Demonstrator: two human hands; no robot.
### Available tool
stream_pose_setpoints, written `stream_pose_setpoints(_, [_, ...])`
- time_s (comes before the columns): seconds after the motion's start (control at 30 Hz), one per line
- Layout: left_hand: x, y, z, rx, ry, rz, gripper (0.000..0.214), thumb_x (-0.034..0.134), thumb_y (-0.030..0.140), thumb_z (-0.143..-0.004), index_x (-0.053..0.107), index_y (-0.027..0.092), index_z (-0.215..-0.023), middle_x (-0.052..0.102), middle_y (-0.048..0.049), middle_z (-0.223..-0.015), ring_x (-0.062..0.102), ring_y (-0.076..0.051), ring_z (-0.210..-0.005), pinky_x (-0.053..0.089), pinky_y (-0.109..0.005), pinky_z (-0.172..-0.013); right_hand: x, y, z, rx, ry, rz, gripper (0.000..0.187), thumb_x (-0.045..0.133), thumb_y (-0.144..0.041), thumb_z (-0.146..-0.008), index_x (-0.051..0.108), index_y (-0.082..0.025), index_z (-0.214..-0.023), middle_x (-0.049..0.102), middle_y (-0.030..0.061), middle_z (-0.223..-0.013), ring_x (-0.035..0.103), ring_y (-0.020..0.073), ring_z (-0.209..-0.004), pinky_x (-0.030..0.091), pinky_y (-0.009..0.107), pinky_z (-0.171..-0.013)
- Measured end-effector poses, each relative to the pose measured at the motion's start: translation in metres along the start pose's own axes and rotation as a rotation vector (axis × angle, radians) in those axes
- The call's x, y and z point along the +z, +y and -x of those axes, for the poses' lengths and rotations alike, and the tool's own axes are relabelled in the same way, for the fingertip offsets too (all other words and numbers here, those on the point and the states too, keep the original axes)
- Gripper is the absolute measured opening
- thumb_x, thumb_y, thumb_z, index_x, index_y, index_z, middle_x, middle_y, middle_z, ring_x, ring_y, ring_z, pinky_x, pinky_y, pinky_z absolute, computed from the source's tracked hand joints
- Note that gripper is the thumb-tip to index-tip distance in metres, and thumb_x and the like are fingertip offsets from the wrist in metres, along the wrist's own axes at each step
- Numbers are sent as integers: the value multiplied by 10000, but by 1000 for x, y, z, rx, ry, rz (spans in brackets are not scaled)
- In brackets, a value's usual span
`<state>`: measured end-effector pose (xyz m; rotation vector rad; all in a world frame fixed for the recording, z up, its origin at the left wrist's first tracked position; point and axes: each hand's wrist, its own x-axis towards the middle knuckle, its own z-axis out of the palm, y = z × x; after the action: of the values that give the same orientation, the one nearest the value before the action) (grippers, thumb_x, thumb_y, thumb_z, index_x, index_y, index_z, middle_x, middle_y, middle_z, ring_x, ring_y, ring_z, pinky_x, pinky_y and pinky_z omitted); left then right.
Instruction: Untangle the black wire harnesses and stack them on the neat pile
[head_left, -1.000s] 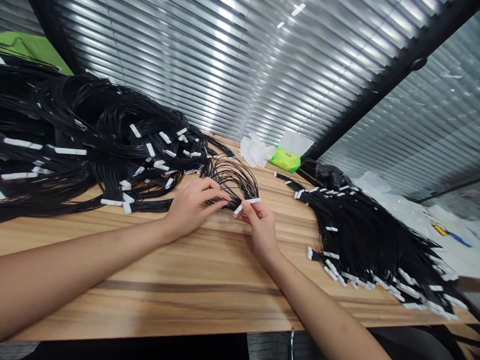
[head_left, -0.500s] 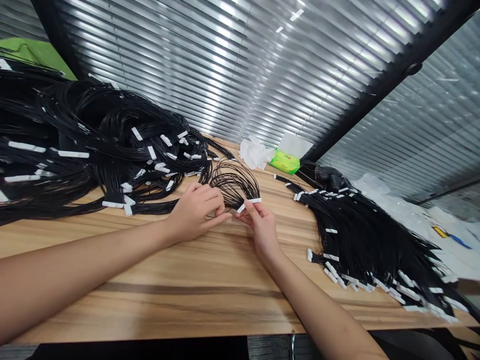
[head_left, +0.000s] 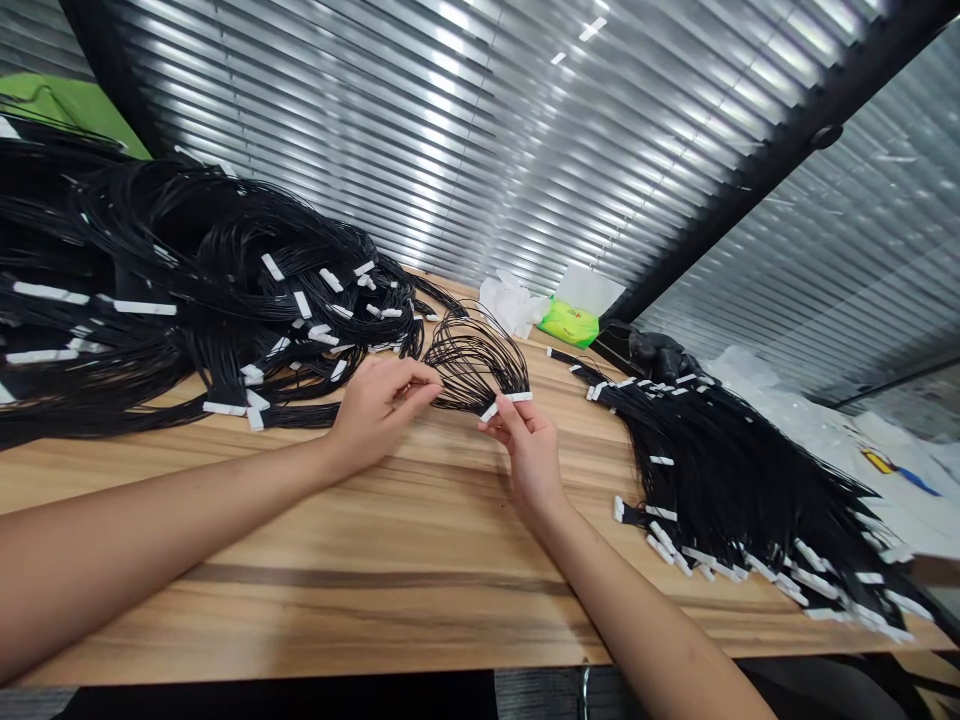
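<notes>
My right hand (head_left: 529, 445) pinches the white connector (head_left: 510, 402) at the end of a looped bundle of thin black wires (head_left: 472, 362), held just above the wooden table (head_left: 420, 560). My left hand (head_left: 375, 405) has its fingers closed on the other side of that same loop. The loop arches up between the two hands. A big tangled heap of black wire harnesses with white connectors (head_left: 172, 280) lies to the left of my left hand.
A second pile of straight black harnesses (head_left: 735, 490) fans out on the right of the table. A green tissue pack (head_left: 570, 322) and crumpled white tissue (head_left: 506, 300) sit at the back by the blinds. White plastic sheeting (head_left: 847, 440) lies far right.
Both hands have shifted slightly up and right with the wire loop. My left fingers slid along the wires, and the loop now stands a little taller.
</notes>
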<state>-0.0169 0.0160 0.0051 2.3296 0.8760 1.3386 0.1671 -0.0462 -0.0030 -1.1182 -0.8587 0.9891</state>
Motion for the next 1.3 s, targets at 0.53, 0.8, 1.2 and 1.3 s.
stream_pose_setpoints(0.53, [0, 4, 1, 163, 55, -244, 182, 598, 190, -809, 737, 305, -791, 551, 3, -769, 483, -152, -770, 258, -364, -786, 9, -2, 12, 29, -88, 70, 261, 702, -425, -716, 681, -165, -725, 645, -11, -605, 602, 124, -578, 537, 282, -667])
stream_pose_setpoints(0.8, [0, 2, 0, 212, -5, -258, 132, 623, 372, -833, 724, 289, -809, 599, 3, -788, 514, -151, -769, 259, -358, -775, 8, -2, 12, -10, -98, 109, 216, 685, -382, -748, 689, -166, -736, 659, -3, -617, 601, 124, -596, 520, 267, -665])
stream_pose_setpoints(1.2, [1, -2, 1, 189, -46, -254, 160, 600, 396, -849, 716, 287, -829, 622, -1, -832, 534, -152, -808, 271, -346, -777, 6, 0, 11, -35, -115, 148, 219, 672, -385, -761, 689, -167, -747, 668, 6, -636, 607, 133, -610, 527, 284, -685])
stream_pose_setpoints(1.3, [1, 0, 1, 185, -57, -252, 167, 589, 394, -856, 711, 282, -831, 630, -2, -846, 538, -156, -820, 275, -346, -786, 6, 0, 10, -46, -127, 156, 212, 665, -375, -769, 680, -168, -729, 668, 6, -637, 606, 132, -612, 524, 278, -679])
